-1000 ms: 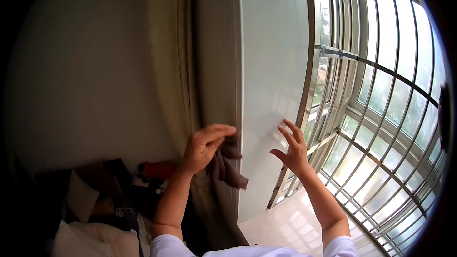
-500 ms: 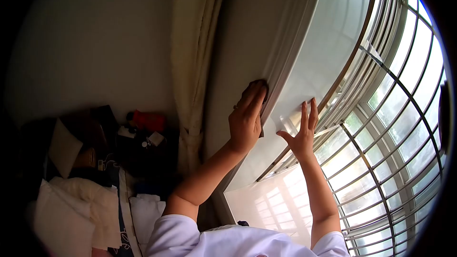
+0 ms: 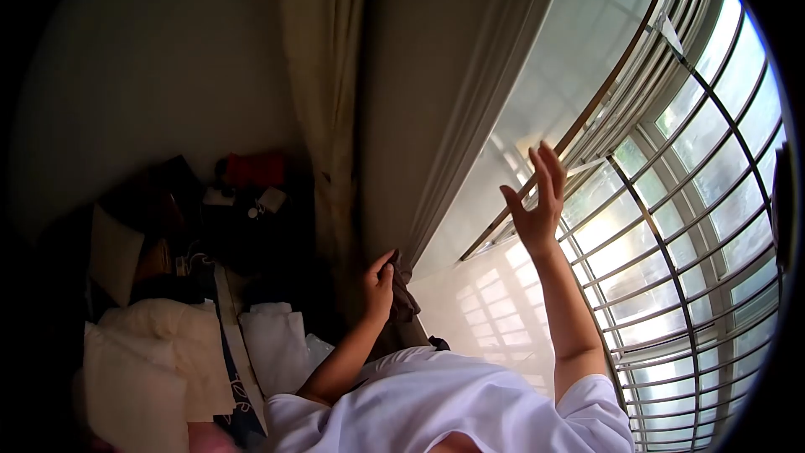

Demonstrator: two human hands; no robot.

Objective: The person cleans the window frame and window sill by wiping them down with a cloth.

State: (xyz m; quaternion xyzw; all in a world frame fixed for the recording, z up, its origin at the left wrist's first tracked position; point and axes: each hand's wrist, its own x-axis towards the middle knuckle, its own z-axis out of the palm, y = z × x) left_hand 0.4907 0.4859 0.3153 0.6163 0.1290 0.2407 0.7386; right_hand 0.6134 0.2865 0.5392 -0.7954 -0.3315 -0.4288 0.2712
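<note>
A dark brown cloth point(image 3: 404, 295) hangs bunched from my left hand point(image 3: 379, 289), whose fingers are closed on it. That hand is low, beside the lower end of the moulded window frame edge point(image 3: 470, 147). Raised in front of the barred window, my right hand point(image 3: 538, 205) holds nothing, its thumb and fingers apart. Behind its fingertips runs the brown edge of the white sill point(image 3: 553, 92); whether they touch it I cannot tell.
Metal window bars point(image 3: 662, 243) curve along the right side. A cream curtain point(image 3: 323, 75) hangs at the left of the frame. In the dim lower left lie beige bedding point(image 3: 168, 344), folded white cloth point(image 3: 277, 340) and a red item point(image 3: 254, 169).
My left hand has come down and toward me from the frame edge, and the cloth now hangs loose below it. My right hand has lifted slightly, fingers more curved. The view has shifted a little.
</note>
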